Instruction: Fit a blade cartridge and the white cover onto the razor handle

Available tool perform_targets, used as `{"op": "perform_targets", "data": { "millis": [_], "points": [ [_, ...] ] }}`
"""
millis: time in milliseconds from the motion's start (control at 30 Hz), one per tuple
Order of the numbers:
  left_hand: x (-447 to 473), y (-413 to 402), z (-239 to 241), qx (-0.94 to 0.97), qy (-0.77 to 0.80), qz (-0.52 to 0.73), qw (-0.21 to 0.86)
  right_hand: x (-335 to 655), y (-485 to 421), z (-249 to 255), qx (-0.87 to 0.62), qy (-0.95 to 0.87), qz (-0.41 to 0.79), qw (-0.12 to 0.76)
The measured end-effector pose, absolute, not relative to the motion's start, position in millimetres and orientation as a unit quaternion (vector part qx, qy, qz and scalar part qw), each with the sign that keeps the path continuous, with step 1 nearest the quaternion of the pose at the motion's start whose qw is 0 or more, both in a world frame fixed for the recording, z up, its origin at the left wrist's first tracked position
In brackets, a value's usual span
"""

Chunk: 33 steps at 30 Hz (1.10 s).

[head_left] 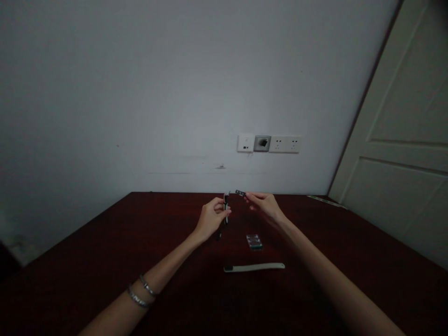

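Between the thumb and fingers of my left hand (pixel 211 218) is a slim white-and-black piece (pixel 226 207), held upright; its kind is unclear. A dark tip hangs below those fingers, and I cannot tell whether it belongs to the same piece. My right hand (pixel 266 204) pinches a small flat black piece with light marks or slots (pixel 240 192). The two pieces are close together, with a small gap between them. On the table below lie a small clear plastic case (pixel 254 241) and a long, thin off-white strip with a black end (pixel 255 267).
The dark red table (pixel 168 224) meets a pale wall (pixel 175 93) at its back edge. Wall sockets (pixel 285 144) and switch plates sit above it. A panelled door (pixel 402 140) stands at the right, and a thin patterned strip (pixel 327 201) lies near the table's right back corner.
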<state>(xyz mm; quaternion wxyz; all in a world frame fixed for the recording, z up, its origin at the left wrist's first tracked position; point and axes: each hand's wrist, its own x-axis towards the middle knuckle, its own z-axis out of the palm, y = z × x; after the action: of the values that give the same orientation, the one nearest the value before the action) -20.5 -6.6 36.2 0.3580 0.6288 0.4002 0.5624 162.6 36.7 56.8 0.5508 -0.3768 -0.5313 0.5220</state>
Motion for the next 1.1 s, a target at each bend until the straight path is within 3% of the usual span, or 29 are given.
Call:
{"op": "perform_targets", "data": {
  "millis": [533, 1100],
  "points": [
    [-10, -14, 18, 0.710, 0.418, 0.533, 0.191, 160, 32, 70, -0.339, -0.579, 0.525, 0.523],
    [-6, -21, 20, 0.710, 0.417, 0.519, 0.230, 154, 18, 77, -0.344, -0.636, 0.487, 0.489]
  ]
}}
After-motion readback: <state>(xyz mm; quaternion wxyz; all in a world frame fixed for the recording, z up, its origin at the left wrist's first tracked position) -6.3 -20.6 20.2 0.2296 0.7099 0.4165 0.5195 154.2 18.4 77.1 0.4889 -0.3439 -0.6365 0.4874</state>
